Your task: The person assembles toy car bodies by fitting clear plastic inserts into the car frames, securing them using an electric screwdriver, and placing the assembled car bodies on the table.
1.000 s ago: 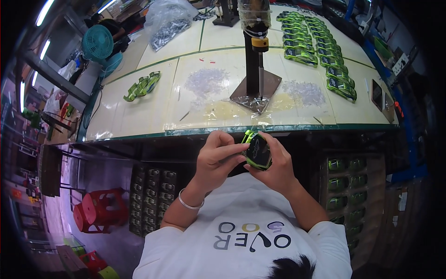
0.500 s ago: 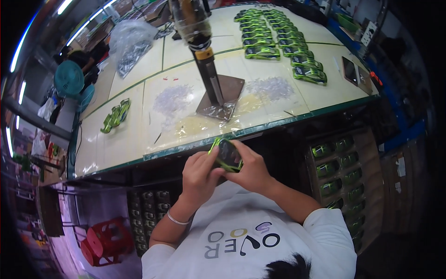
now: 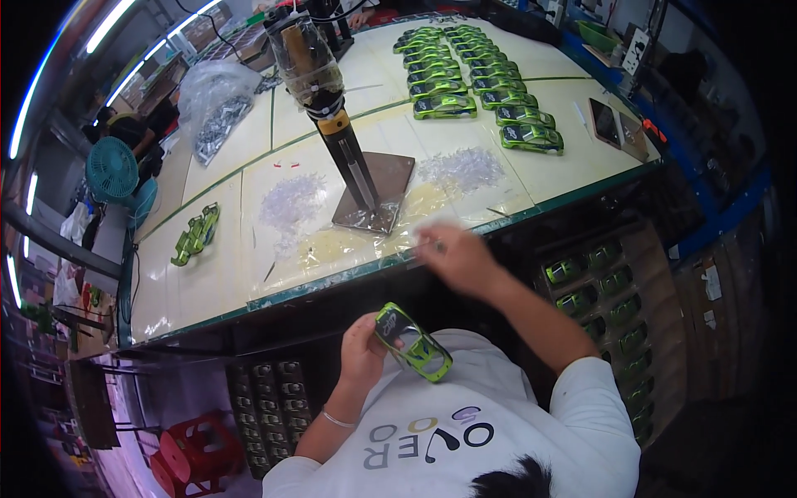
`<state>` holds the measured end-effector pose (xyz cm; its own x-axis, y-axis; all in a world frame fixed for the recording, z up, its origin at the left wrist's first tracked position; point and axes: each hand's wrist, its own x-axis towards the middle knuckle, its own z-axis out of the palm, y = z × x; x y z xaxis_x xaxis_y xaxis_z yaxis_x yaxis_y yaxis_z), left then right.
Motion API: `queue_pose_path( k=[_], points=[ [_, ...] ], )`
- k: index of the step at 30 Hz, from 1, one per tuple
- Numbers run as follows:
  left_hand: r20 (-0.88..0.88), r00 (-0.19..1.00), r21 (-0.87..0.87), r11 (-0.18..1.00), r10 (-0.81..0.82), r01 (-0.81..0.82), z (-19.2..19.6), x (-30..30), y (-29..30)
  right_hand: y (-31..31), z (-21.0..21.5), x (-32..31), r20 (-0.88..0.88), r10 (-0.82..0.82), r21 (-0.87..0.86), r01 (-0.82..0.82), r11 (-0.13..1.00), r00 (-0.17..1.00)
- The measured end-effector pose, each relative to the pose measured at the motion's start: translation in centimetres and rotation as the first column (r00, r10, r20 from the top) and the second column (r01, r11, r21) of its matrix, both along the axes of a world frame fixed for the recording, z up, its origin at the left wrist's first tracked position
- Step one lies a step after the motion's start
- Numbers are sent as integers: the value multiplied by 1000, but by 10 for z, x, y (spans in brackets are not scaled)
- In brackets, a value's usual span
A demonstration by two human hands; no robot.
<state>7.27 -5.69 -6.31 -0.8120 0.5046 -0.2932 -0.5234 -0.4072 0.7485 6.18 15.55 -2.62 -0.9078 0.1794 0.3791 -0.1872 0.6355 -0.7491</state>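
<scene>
My left hand (image 3: 364, 353) grips a bright green toy car body shell (image 3: 413, 342) with a dark hood, held in front of my chest below the table edge. Its window opening faces up, and a fingertip shows through it. Over the table's front edge, my right hand (image 3: 452, 259) is apart from the shell, its fingers smeared by motion. Closest to that hand are a yellowish patch (image 3: 419, 203) and a heap of small clear plastic pieces (image 3: 463, 168). A similar clear heap (image 3: 292, 201) lies farther left.
An upright tool (image 3: 349, 153) with a yellow collar stands on a brown plate (image 3: 390, 178). Several finished-looking green car shells (image 3: 444, 106) line the table's far right; others (image 3: 198, 235) sit left. Trays of shells (image 3: 573, 270) flank me below. A phone (image 3: 603, 121) and red stools (image 3: 195, 452) are around.
My right hand has let go of the car shell and moved up to the table edge. My left hand has lowered the shell toward my chest and turned it. The view has shifted slightly.
</scene>
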Motion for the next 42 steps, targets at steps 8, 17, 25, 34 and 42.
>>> queue_pose_path(
  k=[8,17,25,34,42],
  points=[
    [28,998,28,998,-62,61,3,14,0,122,-7,-127,48,-335,496,269,826,941],
    [70,996,27,998,-55,53,-2,14,0,122,-10,-130,0,-224,745,150,650,974],
    [42,999,-10,999,-33,33,2,11,5,74,-11,-51,-214,185,733,32,679,959],
    [-31,995,-40,995,-96,95,8,17,7,63,-15,-33,-172,170,587,-37,809,970],
    [-55,997,-76,996,-51,47,11,18,4,74,-2,-47,226,-26,399,-68,914,974]
  ],
)
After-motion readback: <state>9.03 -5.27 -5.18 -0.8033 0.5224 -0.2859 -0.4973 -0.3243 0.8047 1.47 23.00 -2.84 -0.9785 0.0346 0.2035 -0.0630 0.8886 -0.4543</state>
